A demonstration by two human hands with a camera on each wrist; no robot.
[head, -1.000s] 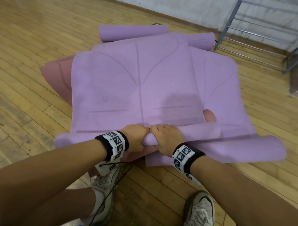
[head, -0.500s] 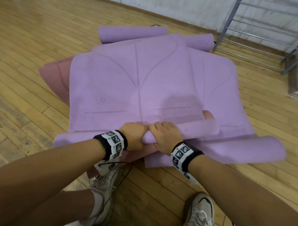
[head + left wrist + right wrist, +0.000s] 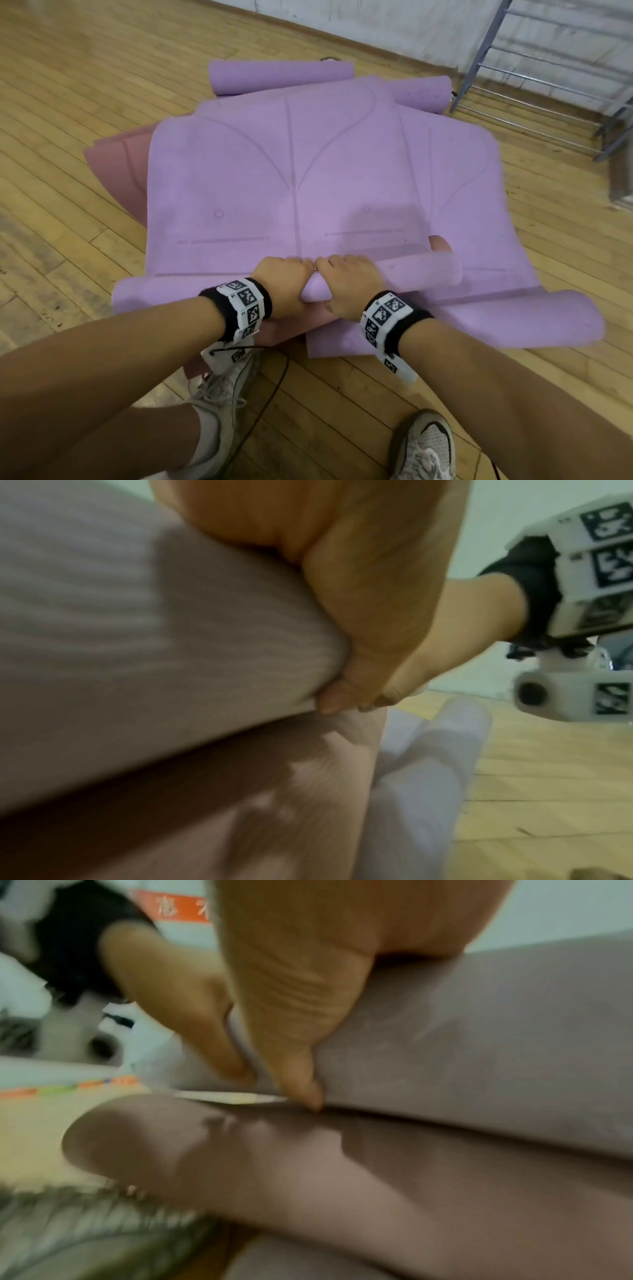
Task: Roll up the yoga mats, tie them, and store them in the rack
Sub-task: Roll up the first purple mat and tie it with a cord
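A purple yoga mat point(image 3: 291, 178) lies spread on the wooden floor, its near end rolled into a tube point(image 3: 418, 274). My left hand point(image 3: 282, 286) and right hand point(image 3: 347, 282) sit side by side at the middle of that tube, fingers curled over its top and thumbs under it. The left wrist view shows my thumb pressed under the roll point(image 3: 154, 642); the right wrist view shows the same grip on the roll point(image 3: 496, 1042). A pink mat point(image 3: 120, 171) lies beneath, sticking out at left. A second purple mat point(image 3: 513, 318) lies under at right, its near end curled.
Two rolled purple mats point(image 3: 281, 77) point(image 3: 421, 92) lie at the far end. A grey metal rack point(image 3: 548, 78) stands at the back right by the wall. My two sneakers point(image 3: 222, 404) point(image 3: 424, 448) stand on the floor just behind the roll. A thin black cord point(image 3: 274, 387) trails by the left shoe.
The roll has moved slightly forward along the mat, with both hands staying on its middle. The flat part of the mat looks a little shorter.
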